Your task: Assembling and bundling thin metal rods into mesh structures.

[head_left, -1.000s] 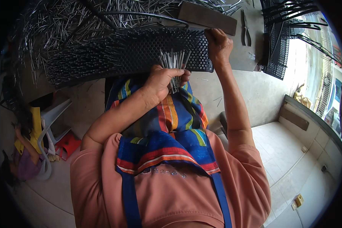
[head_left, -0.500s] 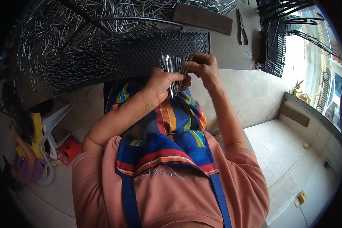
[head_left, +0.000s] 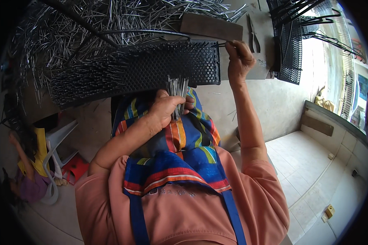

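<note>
My left hand (head_left: pixel 165 107) is closed round a bundle of thin silvery metal rods (head_left: pixel 178 87), which stand upright in a fan above the apron on my lap. Just ahead of it lies a long black perforated metal rack (head_left: pixel 151 67). Its left part bristles with rods pushed into the holes, and more stick up along the far edge. At the rack's right end my right hand (head_left: pixel 241 59) is raised, thumb and fingertips pinched together. A short dark rod (head_left: pixel 222 44) shows between those fingertips and the rack's corner.
A large heap of loose metal rods (head_left: pixel 126 18) covers the table behind the rack. A brown flat plate (head_left: pixel 212 27) and pliers (head_left: pixel 253 34) lie at the far right. Perforated black racks (head_left: pixel 290 53) stand by the window. Another person (head_left: pixel 32 179) is at the lower left beside a white chair (head_left: pixel 51 175).
My right hand has left the bundle and moved up and right to the rack's right end. My left hand has lowered slightly toward my lap, still holding the rods.
</note>
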Action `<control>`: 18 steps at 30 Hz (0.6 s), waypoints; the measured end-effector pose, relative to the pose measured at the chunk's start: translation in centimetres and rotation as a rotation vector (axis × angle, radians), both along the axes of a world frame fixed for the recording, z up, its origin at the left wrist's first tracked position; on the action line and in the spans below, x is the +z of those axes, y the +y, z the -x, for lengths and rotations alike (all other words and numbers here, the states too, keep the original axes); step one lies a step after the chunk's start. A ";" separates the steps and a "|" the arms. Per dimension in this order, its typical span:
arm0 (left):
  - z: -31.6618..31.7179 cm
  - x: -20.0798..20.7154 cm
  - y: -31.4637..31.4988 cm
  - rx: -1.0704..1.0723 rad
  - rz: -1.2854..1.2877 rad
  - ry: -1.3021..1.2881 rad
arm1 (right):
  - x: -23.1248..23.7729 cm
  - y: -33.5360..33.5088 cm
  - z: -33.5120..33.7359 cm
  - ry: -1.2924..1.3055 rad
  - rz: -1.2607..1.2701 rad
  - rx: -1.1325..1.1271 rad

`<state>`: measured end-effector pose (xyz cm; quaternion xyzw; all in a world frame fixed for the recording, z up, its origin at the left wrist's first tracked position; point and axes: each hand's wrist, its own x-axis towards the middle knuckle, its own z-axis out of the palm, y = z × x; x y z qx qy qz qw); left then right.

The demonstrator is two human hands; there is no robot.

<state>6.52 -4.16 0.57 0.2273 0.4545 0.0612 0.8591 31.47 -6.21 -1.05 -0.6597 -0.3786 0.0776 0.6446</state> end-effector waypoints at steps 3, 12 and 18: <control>0.2 0.2 0.2 0.035 -0.022 -0.020 | -0.1 0.3 0.0 -0.119 0.079 0.014; -0.2 0.3 0.6 0.097 -0.036 -0.050 | -1.2 0.6 0.3 -0.311 0.224 0.040; 0.1 -0.2 0.5 0.099 0.007 -0.035 | -0.7 1.2 1.2 -0.380 0.401 -0.001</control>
